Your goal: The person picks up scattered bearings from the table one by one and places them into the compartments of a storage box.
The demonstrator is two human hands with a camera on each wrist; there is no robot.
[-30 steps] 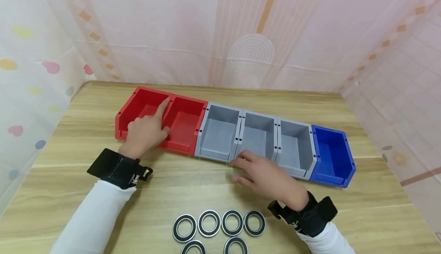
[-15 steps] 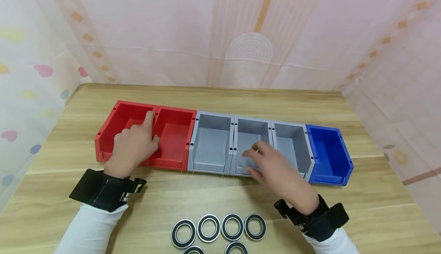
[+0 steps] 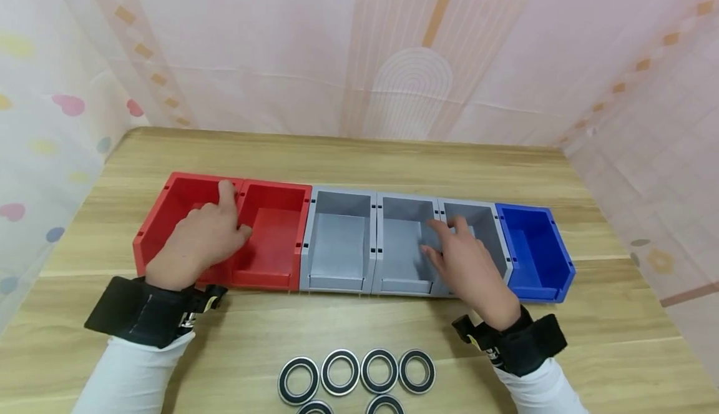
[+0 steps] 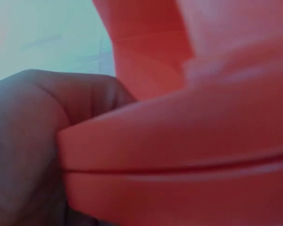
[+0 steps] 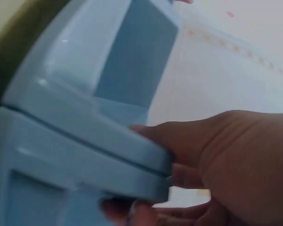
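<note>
My left hand (image 3: 196, 236) pinches the adjoining side walls of the two red bins, thumb inside the right red bin (image 3: 272, 233) and fingers in the left red bin (image 3: 147, 230). The left wrist view shows both red walls side by side in this grip. My right hand (image 3: 472, 267) straddles the walls between the middle grey bin (image 3: 401, 239) and the right grey bin (image 3: 485, 220), thumb on one side, fingers on the other. A third grey bin (image 3: 339, 245) and a blue bin (image 3: 528, 245) belong to the same joined row.
Several ball bearings (image 3: 340, 354) lie flat on the wooden table (image 3: 348, 157) in front of the row, the nearest ones cut off by the frame. A patterned curtain (image 3: 269, 45) hangs behind the table and along both sides.
The row's left end has come nearer to me with my left hand, so it slants less. My right hand has moved rightward from the left side of the middle grey bin to its right wall.
</note>
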